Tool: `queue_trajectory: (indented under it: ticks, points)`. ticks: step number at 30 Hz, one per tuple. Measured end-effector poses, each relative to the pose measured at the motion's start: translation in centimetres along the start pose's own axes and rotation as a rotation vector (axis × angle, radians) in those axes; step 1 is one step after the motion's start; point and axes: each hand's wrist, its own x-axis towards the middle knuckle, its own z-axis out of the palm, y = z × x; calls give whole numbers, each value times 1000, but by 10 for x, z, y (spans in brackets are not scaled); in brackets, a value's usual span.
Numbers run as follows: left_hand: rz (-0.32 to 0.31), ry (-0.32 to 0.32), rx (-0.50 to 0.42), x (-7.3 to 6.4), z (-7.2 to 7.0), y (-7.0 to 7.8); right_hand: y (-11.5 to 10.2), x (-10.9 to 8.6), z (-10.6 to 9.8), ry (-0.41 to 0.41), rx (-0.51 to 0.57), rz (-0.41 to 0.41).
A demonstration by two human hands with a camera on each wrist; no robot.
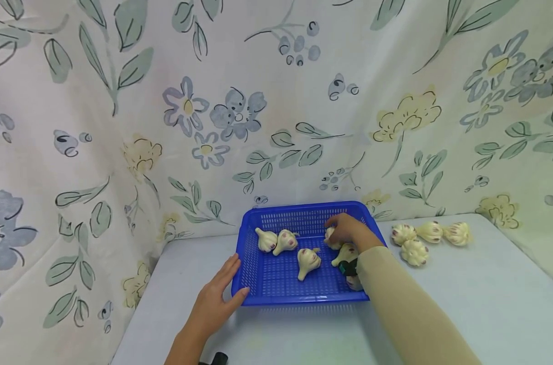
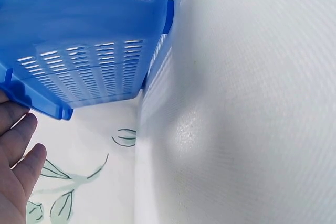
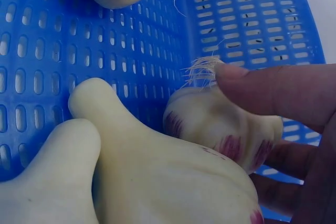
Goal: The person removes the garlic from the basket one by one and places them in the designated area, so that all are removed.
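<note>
1. Fingers and thumb of the R hand [image 1: 348,230] pinch one garlic bulb [image 3: 223,127]: the thumb lies at its root tuft, other fingers are behind the bulb, partly hidden.
2. This held bulb is inside the blue basket [image 1: 299,301], toward the back right corner; whether it touches the basket floor, I can't tell.
3. L hand [image 1: 217,293] is at the left side of the basket, w/ fingertips touching the rim; its fingers are almost straight and close together, thumb set apart.
4. Other bulbs in basket: two side by side [image 1: 275,241] near the back left, w/ one neck up-left and the other down-left; one bulb [image 1: 308,261] approx. in the middle, neck to the front.
5. Near the right wall, just in front of the held bulb, is another bulb [image 1: 348,252]; a further one [image 1: 355,283] is partly covered by the beige sleeve [image 1: 409,304] and the dark wrist camera [image 1: 348,267].
6. Outside, right of the basket, a group of four bulbs [image 1: 430,231] lies on the white table [image 1: 468,289]: three in a row, one in front.
7. Behind the table hangs a floral cloth [image 1: 267,152], w/ blue & yellow flowers, green leaves.
</note>
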Motion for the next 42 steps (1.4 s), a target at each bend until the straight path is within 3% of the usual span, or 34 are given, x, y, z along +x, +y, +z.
queue_trajectory:
  ticks: [12, 24, 31, 42]
  points:
    - [0, 2, -3, 0, 1, -1, -1, 1, 1, 8, 8, -3]
    - [20, 18, -1, -1, 2, -1, -5, 3, 1, 4, 64, -155]
    - [20, 20, 4, 0, 1, -1, -5, 4, 2, 1, 147, -186]
    - [-7, 8, -8, 1, 3, 0, -3, 5, 3, 9, 163, -223]
